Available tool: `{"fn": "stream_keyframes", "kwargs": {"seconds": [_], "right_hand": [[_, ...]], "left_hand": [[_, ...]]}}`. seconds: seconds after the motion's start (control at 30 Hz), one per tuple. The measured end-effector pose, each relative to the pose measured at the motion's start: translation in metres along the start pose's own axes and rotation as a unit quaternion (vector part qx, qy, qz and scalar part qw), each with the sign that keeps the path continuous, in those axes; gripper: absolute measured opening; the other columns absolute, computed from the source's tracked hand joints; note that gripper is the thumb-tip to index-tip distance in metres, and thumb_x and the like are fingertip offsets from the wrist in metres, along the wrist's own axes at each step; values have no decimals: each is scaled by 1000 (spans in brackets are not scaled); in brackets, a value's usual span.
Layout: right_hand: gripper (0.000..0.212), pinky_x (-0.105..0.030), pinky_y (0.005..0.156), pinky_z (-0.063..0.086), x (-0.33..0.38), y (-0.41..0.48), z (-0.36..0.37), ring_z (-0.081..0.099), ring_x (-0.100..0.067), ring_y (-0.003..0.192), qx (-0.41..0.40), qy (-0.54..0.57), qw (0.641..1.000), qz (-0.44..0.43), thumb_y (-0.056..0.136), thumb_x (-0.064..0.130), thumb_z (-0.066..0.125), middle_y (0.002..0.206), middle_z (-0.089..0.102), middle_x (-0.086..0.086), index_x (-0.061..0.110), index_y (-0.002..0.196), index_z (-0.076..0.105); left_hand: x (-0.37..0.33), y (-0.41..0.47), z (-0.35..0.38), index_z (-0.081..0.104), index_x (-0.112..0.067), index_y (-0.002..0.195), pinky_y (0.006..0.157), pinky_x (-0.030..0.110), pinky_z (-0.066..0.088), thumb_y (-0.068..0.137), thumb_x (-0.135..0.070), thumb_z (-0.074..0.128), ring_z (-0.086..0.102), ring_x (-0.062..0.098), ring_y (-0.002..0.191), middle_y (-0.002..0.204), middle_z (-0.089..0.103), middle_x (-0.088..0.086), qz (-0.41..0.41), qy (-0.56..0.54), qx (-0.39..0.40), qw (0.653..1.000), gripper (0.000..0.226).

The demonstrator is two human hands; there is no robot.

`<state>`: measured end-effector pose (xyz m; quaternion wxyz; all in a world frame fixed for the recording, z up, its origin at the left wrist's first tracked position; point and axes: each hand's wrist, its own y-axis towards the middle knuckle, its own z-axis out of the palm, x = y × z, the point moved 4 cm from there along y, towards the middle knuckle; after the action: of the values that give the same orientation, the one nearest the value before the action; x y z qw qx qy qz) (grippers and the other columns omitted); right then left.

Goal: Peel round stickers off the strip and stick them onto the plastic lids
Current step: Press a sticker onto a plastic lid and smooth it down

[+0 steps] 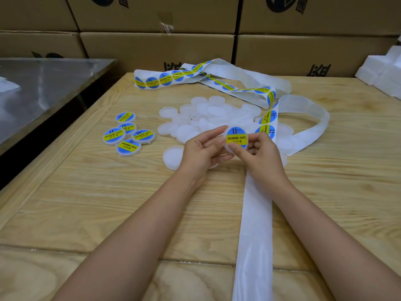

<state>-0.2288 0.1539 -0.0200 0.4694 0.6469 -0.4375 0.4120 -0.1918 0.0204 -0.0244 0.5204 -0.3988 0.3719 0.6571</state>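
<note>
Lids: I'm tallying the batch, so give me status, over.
Left hand and right hand both hold one stickered lid. Five done lids lie left; bare lids piled behind. Strip runs under right wrist, nothing blocking.

Left forearm [134,224] and right forearm [325,224]: bare, entering from the lower edge and converging toward the middle. Left hand [202,148]: palm turned inward, one finger stretched along the upper left rim of a lid [237,135], the others curled beneath it. Right hand [261,154]: back toward the camera, thumb laid on the lid's lower face, remaining fingers curled behind. Thumb tips nearly meet. Wrists roughly in line with forearms.
</note>
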Motion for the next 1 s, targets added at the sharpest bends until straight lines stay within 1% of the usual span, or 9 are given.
{"fn": "stream_keyframes", "kwargs": {"seconds": [0.2, 0.3, 0.37, 0.53, 0.67, 0.73, 0.8, 0.93, 1.0], "right_hand": [[21, -18, 62, 48, 5, 2, -7, 58, -6, 65, 8, -18, 999, -41, 78, 21, 75, 73, 64, 4, 25, 83, 55], [16, -18, 52, 42, 5, 2, -10, 55, -3, 51, 7, -24, 999, -39, 84, 22, 70, 61, 61, 5, 21, 77, 55], [19, -20, 49, 38, 4, 1, -11, 49, -3, 43, -2, -21, 999, -35, 87, 22, 65, 54, 57, 5, 17, 73, 55], [30, -28, 53, 38, 3, 0, -13, 45, -5, 40, -23, -33, 999, -23, 91, 26, 60, 47, 54, 8, 17, 64, 51], [31, -26, 54, 38, 4, -1, -13, 46, -4, 40, -39, -43, 998, -24, 90, 28, 61, 46, 53, 7, 18, 63, 50], [32, -25, 54, 38, 4, -2, -13, 46, -4, 40, -44, -47, 998, -26, 89, 28, 62, 47, 54, 4, 17, 62, 50], [33, -21, 53, 39, 5, -3, -13, 47, -3, 41, -48, -58, 997, -31, 89, 29, 62, 47, 54, 3, 14, 62, 51], [36, -13, 53, 38, 4, -3, -17, 50, -3, 47, -76, -69, 994, -32, 91, 35, 58, 51, 57, 2, 9, 67, 56], [26, -12, 56, 37, 3, -1, -24, 49, -2, 52, -117, -73, 990, -34, 90, 31, 59, 59, 59, 7, 13, 72, 58]], "left_hand": [[-2, 3, -3, 65, -14, 99, 59, 23, 57, 91, -4, 52, 70, 14, 69, 79, 74, 1, -14, -27, -9, 1000, 18], [-3, 3, -3, 65, -15, 98, 58, 22, 55, 92, -3, 51, 70, 13, 68, 77, 74, -1, -6, -4, -15, 1000, 19], [-3, 3, -3, 65, -15, 99, 60, 22, 55, 93, -3, 50, 70, 13, 70, 78, 73, -2, 1, 17, -14, 1000, 20], [-5, 2, -3, 64, -14, 103, 62, 22, 54, 95, -3, 46, 69, 12, 73, 80, 73, -4, 12, 63, -9, 998, 22], [-8, 1, -1, 63, -11, 108, 61, 25, 55, 95, -5, 47, 69, 16, 78, 85, 72, -1, 17, 72, -16, 997, 21], [-9, -1, 3, 62, -10, 110, 58, 27, 56, 92, -5, 54, 69, 15, 78, 88, 71, 2, 25, 80, -19, 996, 20], [-9, -2, 6, 59, -10, 113, 55, 27, 56, 86, 0, 61, 69, 13, 74, 86, 71, 3, 38, 112, -33, 992, 28], [-13, -3, 4, 60, -11, 111, 51, 24, 54, 84, 3, 62, 68, 8, 67, 82, 70, 2, 68, 137, -79, 985, 30], [-25, 0, -6, 59, -12, 111, 55, 24, 54, 86, 4, 60, 66, 7, 69, 86, 69, 5, 111, 163, -125, 973, 30]]}}
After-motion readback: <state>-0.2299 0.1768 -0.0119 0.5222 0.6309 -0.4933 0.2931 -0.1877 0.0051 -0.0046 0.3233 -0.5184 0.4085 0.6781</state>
